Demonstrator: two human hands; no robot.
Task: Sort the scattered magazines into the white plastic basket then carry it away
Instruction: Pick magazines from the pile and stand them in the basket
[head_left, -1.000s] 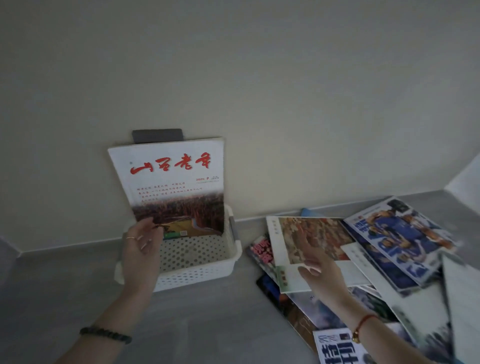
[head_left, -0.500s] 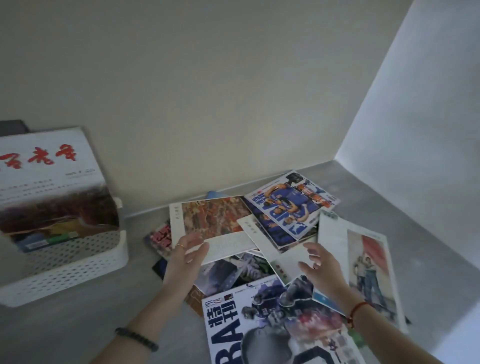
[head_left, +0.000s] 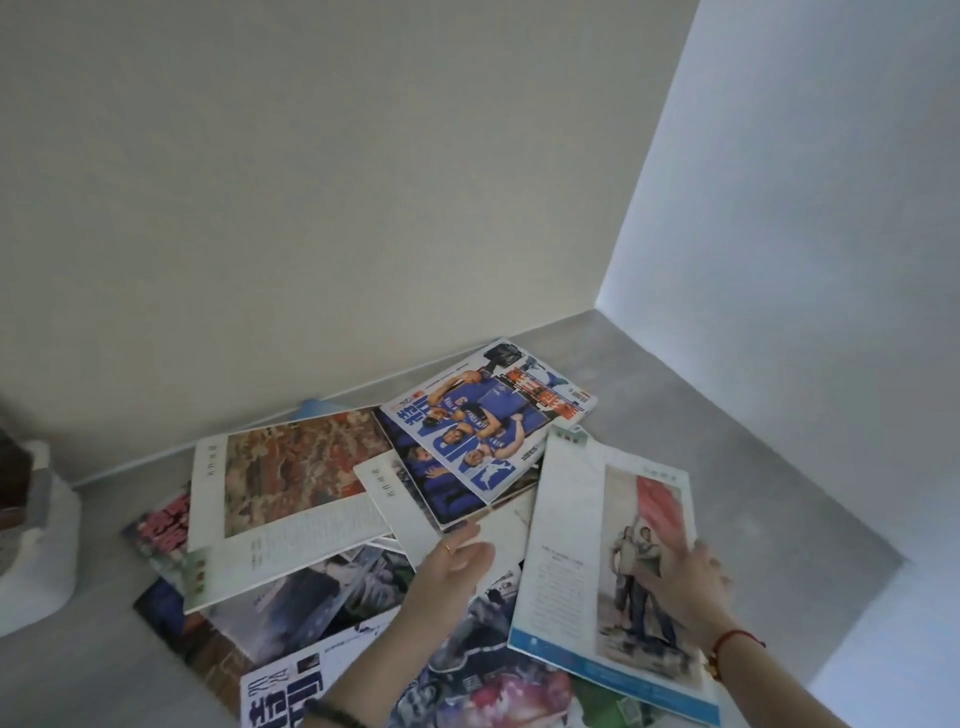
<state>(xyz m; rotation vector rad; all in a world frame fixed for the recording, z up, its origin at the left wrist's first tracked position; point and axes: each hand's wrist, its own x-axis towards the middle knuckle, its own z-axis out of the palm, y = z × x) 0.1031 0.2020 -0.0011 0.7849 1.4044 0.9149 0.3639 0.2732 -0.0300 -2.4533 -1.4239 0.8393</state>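
Glossy covers overlap loosely — the right hand (head_left: 685, 577), fingers spread flat on the white-bordered magazine (head_left: 587, 551), may slide it off the pile, while beside it the left hand (head_left: 457, 558) hovers open, holding nothing

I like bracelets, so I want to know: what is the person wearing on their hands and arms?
Both arms are bare, with no sleeves showing. The left hand has a thin gold-coloured ring on one finger, and a dark beaded bracelet sits on that wrist. The right hand has a red string bracelet on its wrist, with a small gold-coloured bead hanging from it.
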